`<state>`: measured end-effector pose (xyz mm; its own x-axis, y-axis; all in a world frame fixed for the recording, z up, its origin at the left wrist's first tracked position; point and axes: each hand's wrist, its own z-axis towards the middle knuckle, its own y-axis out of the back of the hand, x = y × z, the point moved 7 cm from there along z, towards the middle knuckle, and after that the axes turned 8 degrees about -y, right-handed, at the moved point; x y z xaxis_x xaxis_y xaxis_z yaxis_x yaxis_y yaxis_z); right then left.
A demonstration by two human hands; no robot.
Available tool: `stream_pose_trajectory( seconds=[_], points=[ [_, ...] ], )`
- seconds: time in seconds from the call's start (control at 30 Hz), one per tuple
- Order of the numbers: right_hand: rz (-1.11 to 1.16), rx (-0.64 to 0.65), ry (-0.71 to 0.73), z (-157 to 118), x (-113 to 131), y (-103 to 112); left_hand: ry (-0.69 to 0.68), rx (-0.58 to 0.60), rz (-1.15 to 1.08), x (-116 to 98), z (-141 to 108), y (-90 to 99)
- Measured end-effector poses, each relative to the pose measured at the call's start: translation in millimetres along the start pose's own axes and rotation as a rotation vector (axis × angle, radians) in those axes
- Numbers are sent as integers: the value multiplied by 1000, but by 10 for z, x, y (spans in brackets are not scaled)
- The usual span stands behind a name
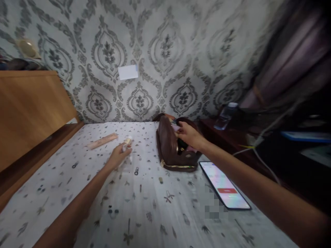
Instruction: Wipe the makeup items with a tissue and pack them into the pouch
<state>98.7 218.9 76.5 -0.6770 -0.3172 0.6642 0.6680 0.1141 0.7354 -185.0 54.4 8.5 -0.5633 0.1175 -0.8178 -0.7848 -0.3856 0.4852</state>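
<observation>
My left hand [120,155] is closed round a small whitish item [127,144] above the patterned sheet, left of the bag; what the item is cannot be made out. At the mouth of the open dark brown bag [168,148], my right hand [190,134] has its fingers pinched on something pinkish [176,127], partly hidden by the fingers. The bag stands near the wall, with a gold zip along its lower front. A flat pinkish strip [102,141] lies on the sheet beyond my left hand.
A phone with its screen lit [224,186] lies under my right forearm. Behind it, a clear bottle [226,116] stands on a dark surface with a white cable [267,129] nearby. A wooden board [33,110] borders the left side; patterned wallpaper rises behind.
</observation>
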Motion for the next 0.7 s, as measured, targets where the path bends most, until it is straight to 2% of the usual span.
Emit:
stream_pose_trajectory(
  seconds=[0.07,0.17,0.3,0.53,0.7],
  points=[
    [-4,-14,-58,-24,-13,6,29,-16,33,79,-137,110],
    [-36,-69,-104,-61,-25,52,74,44,67,165,-348,113],
    [-49,-92,-125,-152,-2,99,93,104,125,148,-533,30],
    [-32,-34,-140,-214,21,146,71,63,136,72,-518,54],
    [24,24,-158,-183,-23,105,144,49,70,237,-520,72]
  ],
)
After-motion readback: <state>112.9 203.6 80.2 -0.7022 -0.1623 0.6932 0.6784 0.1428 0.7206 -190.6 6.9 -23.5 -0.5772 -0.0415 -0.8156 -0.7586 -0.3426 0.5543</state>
